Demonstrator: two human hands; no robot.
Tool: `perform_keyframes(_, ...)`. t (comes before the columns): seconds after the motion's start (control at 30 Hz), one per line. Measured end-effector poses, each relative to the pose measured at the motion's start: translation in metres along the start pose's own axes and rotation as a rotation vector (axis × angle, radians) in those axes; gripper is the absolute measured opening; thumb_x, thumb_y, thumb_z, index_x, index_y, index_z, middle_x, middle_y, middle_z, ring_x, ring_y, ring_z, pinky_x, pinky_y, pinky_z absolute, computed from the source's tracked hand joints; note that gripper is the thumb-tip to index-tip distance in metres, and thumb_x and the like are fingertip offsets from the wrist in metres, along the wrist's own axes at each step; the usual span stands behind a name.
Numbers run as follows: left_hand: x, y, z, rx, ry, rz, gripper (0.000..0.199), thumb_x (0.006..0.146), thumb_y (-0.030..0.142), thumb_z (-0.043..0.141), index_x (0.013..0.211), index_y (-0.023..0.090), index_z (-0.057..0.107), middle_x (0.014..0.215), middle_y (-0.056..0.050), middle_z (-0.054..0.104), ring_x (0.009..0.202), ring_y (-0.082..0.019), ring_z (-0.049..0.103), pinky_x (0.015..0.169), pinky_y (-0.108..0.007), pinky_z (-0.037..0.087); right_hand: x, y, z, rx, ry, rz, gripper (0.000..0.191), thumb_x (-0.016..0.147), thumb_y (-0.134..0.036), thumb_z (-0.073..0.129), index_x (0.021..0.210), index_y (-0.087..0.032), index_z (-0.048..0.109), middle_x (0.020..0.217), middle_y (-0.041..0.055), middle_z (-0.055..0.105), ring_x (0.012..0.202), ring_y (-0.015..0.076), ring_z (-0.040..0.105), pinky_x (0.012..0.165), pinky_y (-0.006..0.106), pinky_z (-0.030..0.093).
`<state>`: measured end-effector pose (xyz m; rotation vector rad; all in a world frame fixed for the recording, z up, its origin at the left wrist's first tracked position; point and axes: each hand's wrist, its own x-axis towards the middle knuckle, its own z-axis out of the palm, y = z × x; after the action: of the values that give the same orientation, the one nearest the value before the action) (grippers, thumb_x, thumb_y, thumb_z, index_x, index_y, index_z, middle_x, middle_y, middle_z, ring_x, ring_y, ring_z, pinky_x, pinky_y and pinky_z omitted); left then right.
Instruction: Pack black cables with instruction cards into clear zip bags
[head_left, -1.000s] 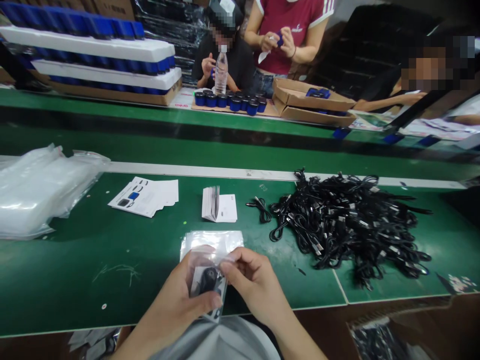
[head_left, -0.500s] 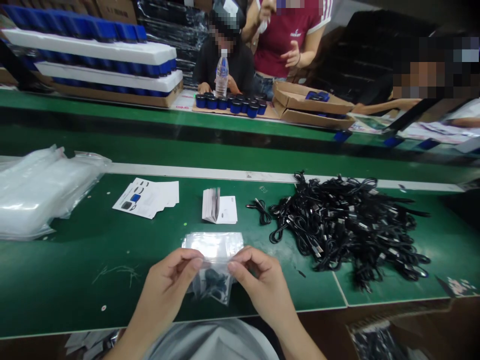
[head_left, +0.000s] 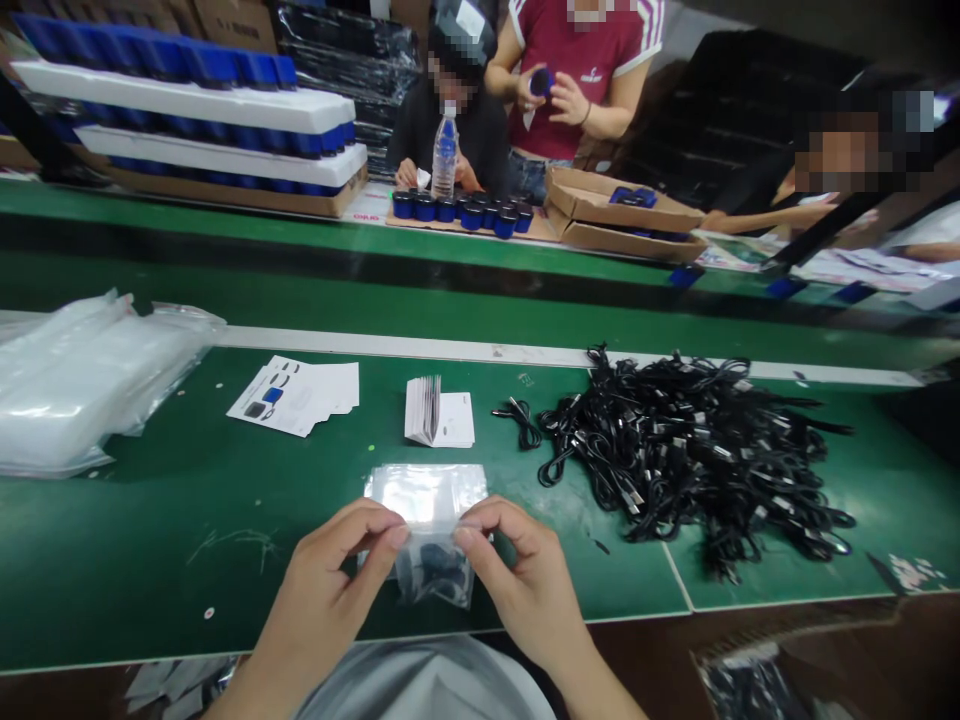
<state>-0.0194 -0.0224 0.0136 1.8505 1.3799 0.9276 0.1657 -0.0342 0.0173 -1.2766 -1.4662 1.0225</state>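
Observation:
Between both hands hangs a small clear zip bag point(head_left: 435, 575) with a dark coiled cable showing through the plastic. My left hand point(head_left: 341, 570) pinches the bag's top edge at its left corner, thumb against forefinger. At the right corner my right hand point(head_left: 521, 575) pinches the same edge. Just beyond, flat on the green bench, lies a stack of clear plastic bags point(head_left: 427, 490), partly covered by my fingers. Farther off stand folded white leaflets point(head_left: 424, 412), and to their left lies a fanned pile of printed cards point(head_left: 292, 395).
A large heap of black cables point(head_left: 682, 450) spreads over the right of the bench point(head_left: 300, 540). Packs of clear bags point(head_left: 90, 380) lie at the left. Across the bench, people sit and stand near blue round items point(head_left: 472, 212), a water bottle point(head_left: 445, 155) and cardboard trays point(head_left: 622, 215).
The held bag has swung slightly right and hangs flatter, while my hands keep their pinch at its top edge. The standing person opposite now holds a dark blue round item lower, in both hands.

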Motion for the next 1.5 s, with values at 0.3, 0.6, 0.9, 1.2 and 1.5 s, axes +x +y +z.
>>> perform_keyframes(0.3, -0.003, 0.007, 0.015, -0.108, 0.227, -0.069, 0.018, 0.087, 0.029, 0.048, 0.072, 0.020, 0.053, 0.066, 0.004, 0.056, 0.053, -0.008, 0.054, 0.049, -0.015, 0.043, -0.003, 0.008, 0.019, 0.080, -0.025, -0.023, 0.010, 0.083, -0.028, 0.055, 0.082, -0.019, 0.058, 0.078, 0.0012, 0.056, 0.070, 0.0144, 0.051, 0.062, 0.024, 0.040)
perform_keyframes(0.6, -0.016, 0.002, 0.041, 0.033, 0.274, 0.136, 0.014, 0.090, 0.022, 0.038, 0.084, 0.023, 0.050, 0.061, 0.006, 0.062, 0.050, -0.010, 0.060, 0.048, -0.015, 0.046, -0.010, 0.015, 0.051, 0.167, 0.125, -0.053, 0.015, 0.082, -0.032, 0.056, 0.076, -0.021, 0.048, 0.056, -0.0069, 0.043, 0.047, 0.0091, 0.040, 0.045, 0.019, 0.035)
perform_keyframes(0.9, -0.018, -0.001, 0.040, 0.030, 0.271, 0.122, 0.016, 0.087, 0.017, 0.039, 0.081, 0.021, 0.054, 0.059, 0.004, 0.063, 0.049, -0.011, 0.060, 0.048, -0.017, 0.045, -0.012, 0.019, 0.052, -0.090, 0.101, -0.246, 0.020, 0.088, -0.021, 0.043, 0.068, -0.020, 0.048, 0.056, -0.0029, 0.047, 0.047, 0.0106, 0.044, 0.048, 0.022, 0.035)
perform_keyframes(1.2, 0.001, 0.010, 0.004, -0.194, -0.036, -0.186, 0.021, 0.086, 0.035, 0.048, 0.078, 0.021, 0.061, 0.071, 0.001, 0.059, 0.062, -0.011, 0.055, 0.055, -0.017, 0.044, -0.002, 0.002, 0.021, 0.122, -0.035, 0.075, 0.015, 0.086, -0.024, 0.051, 0.071, -0.019, 0.050, 0.067, -0.0019, 0.049, 0.062, 0.0120, 0.046, 0.060, 0.023, 0.039)
perform_keyframes(1.5, -0.001, 0.006, 0.002, -0.196, -0.050, -0.170, 0.016, 0.081, 0.031, 0.056, 0.072, 0.022, 0.064, 0.069, 0.002, 0.058, 0.057, -0.009, 0.055, 0.050, -0.015, 0.043, 0.000, -0.001, 0.021, 0.015, -0.053, 0.015, 0.014, 0.083, -0.018, 0.052, 0.070, -0.017, 0.057, 0.067, -0.0003, 0.056, 0.063, 0.0125, 0.052, 0.061, 0.023, 0.040)
